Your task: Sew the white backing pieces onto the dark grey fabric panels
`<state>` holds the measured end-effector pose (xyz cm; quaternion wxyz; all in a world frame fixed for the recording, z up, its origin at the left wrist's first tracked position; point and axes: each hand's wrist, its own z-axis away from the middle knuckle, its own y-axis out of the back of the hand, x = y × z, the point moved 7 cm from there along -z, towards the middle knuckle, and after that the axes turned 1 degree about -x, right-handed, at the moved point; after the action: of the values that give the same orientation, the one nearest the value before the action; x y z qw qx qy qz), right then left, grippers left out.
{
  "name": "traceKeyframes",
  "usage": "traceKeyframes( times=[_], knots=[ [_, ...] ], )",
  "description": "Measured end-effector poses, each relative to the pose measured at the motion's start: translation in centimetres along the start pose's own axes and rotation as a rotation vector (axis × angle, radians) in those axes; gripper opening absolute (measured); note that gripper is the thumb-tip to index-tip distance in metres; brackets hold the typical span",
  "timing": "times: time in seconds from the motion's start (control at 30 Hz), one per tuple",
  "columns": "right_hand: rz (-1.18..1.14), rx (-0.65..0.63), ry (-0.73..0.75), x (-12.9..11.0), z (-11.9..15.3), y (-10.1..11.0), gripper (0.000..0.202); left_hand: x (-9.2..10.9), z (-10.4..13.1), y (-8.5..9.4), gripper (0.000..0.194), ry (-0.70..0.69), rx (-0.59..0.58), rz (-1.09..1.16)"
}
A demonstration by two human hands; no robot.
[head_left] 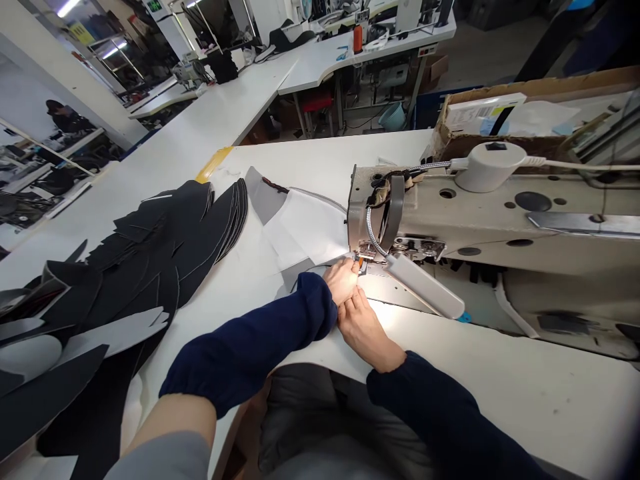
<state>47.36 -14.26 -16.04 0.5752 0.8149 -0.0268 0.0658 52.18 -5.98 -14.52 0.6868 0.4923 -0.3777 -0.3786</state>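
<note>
A white and grey fabric piece (pixel 315 230) with a dark bound edge lies on the white table, running up to the needle area of a beige sewing machine (pixel 480 213). My left hand (pixel 343 280) is closed on the near part of this piece, its fingertips close beside the presser foot. Just below it, my right hand (pixel 369 330) has its fingers pressed together and touches the left hand. Whatever lies between the right fingertips is hidden. A lit lamp (pixel 425 287) on a flexible neck shines on the spot from the right.
Stacks of dark cut pieces (pixel 150 240) cover the table at left, with lighter pieces (pixel 115 337) on top. A cardboard box (pixel 540 87) holding packages stands behind the machine. Other worktables (pixel 310 63) are farther back, and a person (pixel 67 117) sits far left.
</note>
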Motion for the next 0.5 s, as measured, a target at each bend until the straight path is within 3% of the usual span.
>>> traceKeyframes(
  times=[0.23, 0.37, 0.5],
  knots=[
    [-0.036, 0.017, -0.048, 1.3, -0.7, -0.5, 0.042, -0.2, -1.0, 1.0, 0.029, 0.029, -0.005, 0.055],
    [-0.052, 0.039, -0.083, 1.8, -0.5, -1.0, 0.041, -0.6, -0.7, 1.6, 0.025, -0.014, 0.06, -0.044],
    [-0.031, 0.086, -0.064, 1.6, -0.2, -1.1, 0.039, -1.3, -0.7, 0.7, 0.034, -0.02, 0.012, -0.122]
  ],
)
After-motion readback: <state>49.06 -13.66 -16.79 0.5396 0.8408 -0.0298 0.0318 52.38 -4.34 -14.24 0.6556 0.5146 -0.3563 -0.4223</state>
